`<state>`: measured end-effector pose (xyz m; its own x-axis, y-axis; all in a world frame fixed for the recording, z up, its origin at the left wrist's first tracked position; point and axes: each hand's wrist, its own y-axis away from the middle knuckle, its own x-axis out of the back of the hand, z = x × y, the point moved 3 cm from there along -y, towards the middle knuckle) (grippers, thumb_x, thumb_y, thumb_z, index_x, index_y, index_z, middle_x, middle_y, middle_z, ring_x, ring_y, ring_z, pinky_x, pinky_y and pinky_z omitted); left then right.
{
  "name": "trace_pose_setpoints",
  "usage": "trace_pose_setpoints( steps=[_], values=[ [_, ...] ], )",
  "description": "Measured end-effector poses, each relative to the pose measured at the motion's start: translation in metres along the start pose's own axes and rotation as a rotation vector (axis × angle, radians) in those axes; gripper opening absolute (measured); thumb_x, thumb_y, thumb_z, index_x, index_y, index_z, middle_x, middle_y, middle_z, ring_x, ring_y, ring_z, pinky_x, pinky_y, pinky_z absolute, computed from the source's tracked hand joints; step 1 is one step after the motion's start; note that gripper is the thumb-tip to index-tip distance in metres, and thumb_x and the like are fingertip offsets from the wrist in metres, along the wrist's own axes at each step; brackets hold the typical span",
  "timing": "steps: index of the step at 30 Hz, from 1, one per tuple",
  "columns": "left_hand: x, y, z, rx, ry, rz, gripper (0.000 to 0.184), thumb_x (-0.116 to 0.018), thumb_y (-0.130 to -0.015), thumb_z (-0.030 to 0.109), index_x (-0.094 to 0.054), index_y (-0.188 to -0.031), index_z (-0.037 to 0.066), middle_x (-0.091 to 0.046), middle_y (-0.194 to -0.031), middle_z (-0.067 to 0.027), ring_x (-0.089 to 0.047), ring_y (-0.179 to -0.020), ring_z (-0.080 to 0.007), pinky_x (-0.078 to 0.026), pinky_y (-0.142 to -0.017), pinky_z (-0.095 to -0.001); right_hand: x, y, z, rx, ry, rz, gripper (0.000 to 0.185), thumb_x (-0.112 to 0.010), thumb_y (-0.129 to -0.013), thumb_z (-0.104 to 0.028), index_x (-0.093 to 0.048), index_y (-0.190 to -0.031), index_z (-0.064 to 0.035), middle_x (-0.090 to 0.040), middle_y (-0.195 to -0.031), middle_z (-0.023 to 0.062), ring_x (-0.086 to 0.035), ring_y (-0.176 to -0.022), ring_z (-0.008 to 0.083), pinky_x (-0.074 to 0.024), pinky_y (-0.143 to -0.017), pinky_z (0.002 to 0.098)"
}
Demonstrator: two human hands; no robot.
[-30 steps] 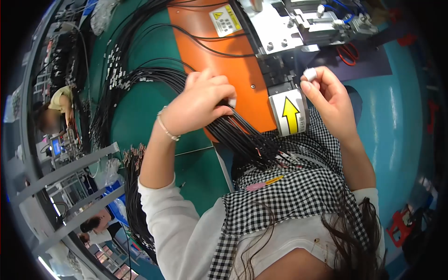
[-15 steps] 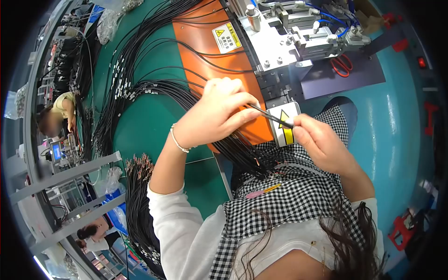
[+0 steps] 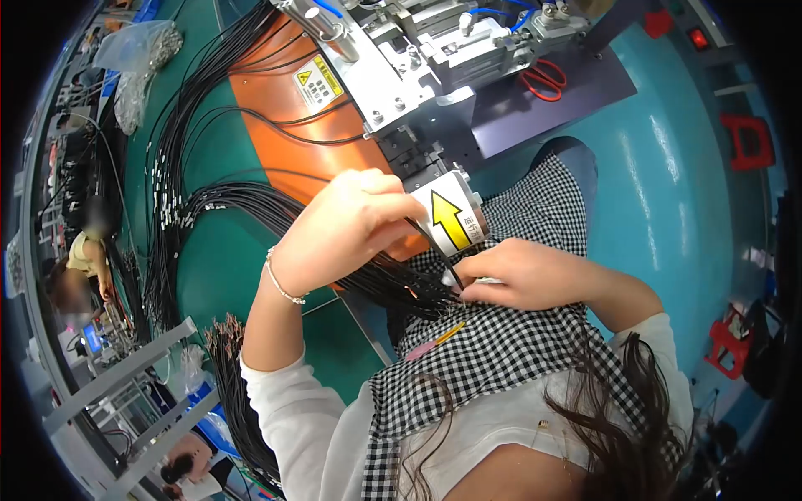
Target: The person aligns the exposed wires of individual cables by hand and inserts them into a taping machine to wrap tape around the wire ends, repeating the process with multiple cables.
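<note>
My left hand point(image 3: 347, 221), with a bracelet at the wrist, is closed on a black cable point(image 3: 437, 249) beside the white block with a yellow arrow point(image 3: 451, 219). Lower right, over the lap, my right hand point(image 3: 522, 274) pinches the same cable near its end; whether more than one strand is held I cannot tell. Beneath the left hand runs a thick bundle of black cables point(image 3: 251, 199), its stripped ends lying on the checkered apron point(image 3: 501, 342). A pink and yellow pen-like tool point(image 3: 434, 341) rests at the apron.
Ahead stands a metal machine point(image 3: 418, 79) with blue air tubes, beside an orange plate point(image 3: 276, 142). Red-handled scissors point(image 3: 547, 94) lie on its dark base. Another cable bundle point(image 3: 238, 401) hangs at left off the green table point(image 3: 217, 275). Co-workers sit far left; red stools point(image 3: 746, 142) stand right.
My right hand has moved down and left to the lap with the cable's end, so the cable now slopes steeply downward. The whole view has shifted, with the machine further left.
</note>
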<state>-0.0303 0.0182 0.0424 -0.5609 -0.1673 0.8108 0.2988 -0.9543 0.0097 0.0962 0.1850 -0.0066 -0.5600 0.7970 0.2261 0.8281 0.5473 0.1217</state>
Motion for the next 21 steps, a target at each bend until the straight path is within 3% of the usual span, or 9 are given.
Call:
trace_pose_setpoints(
  steps=[2,5,6,9,12,13,15,17,21],
  values=[
    [-0.001,0.000,-0.001,0.065,0.036,0.013,0.017,-0.069,-0.077,0.006,-0.068,-0.095,0.009,-0.055,-0.078,-0.0068,-0.054,-0.074,-0.0248,-0.044,-0.069,-0.0361,-0.001,0.000,-0.006,0.130,0.126,-0.017,0.022,-0.053,-0.096,-0.019,-0.056,-0.098,0.0023,-0.066,-0.081,0.0137,-0.067,-0.071,0.0189,-0.0522,-0.062,0.0315],
    [0.002,0.001,-0.005,0.119,0.009,0.040,0.018,-0.068,-0.078,0.006,-0.066,-0.095,0.007,-0.057,-0.079,-0.0072,-0.056,-0.075,-0.0259,-0.046,-0.070,-0.0366,0.021,0.001,-0.008,-0.323,-0.252,0.165,0.019,-0.059,-0.092,-0.017,-0.060,-0.097,0.0006,-0.066,-0.079,0.0088,-0.066,-0.066,0.0197,-0.0521,-0.062,0.0278],
    [0.004,0.001,-0.006,0.140,-0.031,0.069,0.018,-0.068,-0.078,0.007,-0.064,-0.096,0.006,-0.057,-0.078,-0.0073,-0.057,-0.075,-0.0264,-0.046,-0.070,-0.0371,0.023,-0.002,-0.006,-0.324,-0.255,0.174,0.019,-0.059,-0.092,-0.017,-0.060,-0.097,0.0006,-0.066,-0.079,0.0088,-0.066,-0.066,0.0197,-0.0521,-0.062,0.0278],
    [-0.007,-0.009,0.011,0.130,-0.062,0.141,0.020,-0.066,-0.080,0.008,-0.061,-0.100,0.006,-0.058,-0.078,-0.0084,-0.058,-0.075,-0.0271,-0.047,-0.069,-0.0377,0.033,-0.011,-0.006,-0.039,0.161,0.387,0.019,-0.061,-0.091,-0.019,-0.062,-0.092,0.0005,-0.064,-0.074,0.0107,-0.062,-0.060,0.0196,-0.0480,-0.057,0.0296],
    [-0.021,-0.018,0.036,0.079,-0.067,0.241,0.024,-0.065,-0.083,0.008,-0.058,-0.106,0.007,-0.058,-0.077,-0.0101,-0.058,-0.075,-0.0274,-0.048,-0.068,-0.0381,0.039,-0.027,-0.004,-0.008,0.232,0.425,0.019,-0.060,-0.092,-0.018,-0.061,-0.086,0.0000,-0.061,-0.069,0.0102,-0.058,-0.058,0.0162,-0.0446,-0.055,0.0297],
    [-0.026,-0.017,0.032,0.172,0.000,0.247,0.026,-0.065,-0.084,0.008,-0.057,-0.108,0.007,-0.059,-0.078,-0.0110,-0.059,-0.075,-0.0279,-0.048,-0.067,-0.0383,0.042,-0.031,-0.005,0.015,0.269,0.441,0.020,-0.060,-0.093,-0.018,-0.061,-0.083,-0.0003,-0.060,-0.067,0.0100,-0.055,-0.057,0.0145,-0.0429,-0.054,0.0297],
    [-0.030,-0.015,0.026,0.358,0.133,0.259,0.029,-0.063,-0.086,0.008,-0.053,-0.113,0.007,-0.060,-0.080,-0.0126,-0.059,-0.075,-0.0289,-0.048,-0.066,-0.0386,0.047,-0.035,-0.006,0.039,0.182,0.445,0.021,-0.060,-0.093,-0.018,-0.060,-0.082,-0.0003,-0.057,-0.065,0.0092,-0.053,-0.056,0.0132,-0.0415,-0.053,0.0294],
    [-0.029,-0.012,0.024,0.391,0.147,0.264,0.026,-0.063,-0.086,0.008,-0.054,-0.111,0.006,-0.060,-0.080,-0.0131,-0.059,-0.075,-0.0292,-0.048,-0.066,-0.0382,0.051,-0.038,-0.008,0.073,0.005,0.440,0.023,-0.059,-0.094,-0.017,-0.057,-0.078,-0.0003,-0.052,-0.061,0.0077,-0.047,-0.055,0.0105,-0.0386,-0.051,0.0288],
    [-0.029,-0.009,0.021,0.435,0.204,0.309,0.020,-0.062,-0.086,0.007,-0.057,-0.105,0.003,-0.061,-0.081,-0.0137,-0.059,-0.075,-0.0296,-0.048,-0.065,-0.0372,0.058,-0.042,-0.011,0.068,0.037,0.414,0.027,-0.058,-0.095,-0.019,-0.055,-0.074,-0.0013,-0.048,-0.059,0.0016,-0.042,-0.054,0.0091,-0.0364,-0.051,0.0261]
  ],
)
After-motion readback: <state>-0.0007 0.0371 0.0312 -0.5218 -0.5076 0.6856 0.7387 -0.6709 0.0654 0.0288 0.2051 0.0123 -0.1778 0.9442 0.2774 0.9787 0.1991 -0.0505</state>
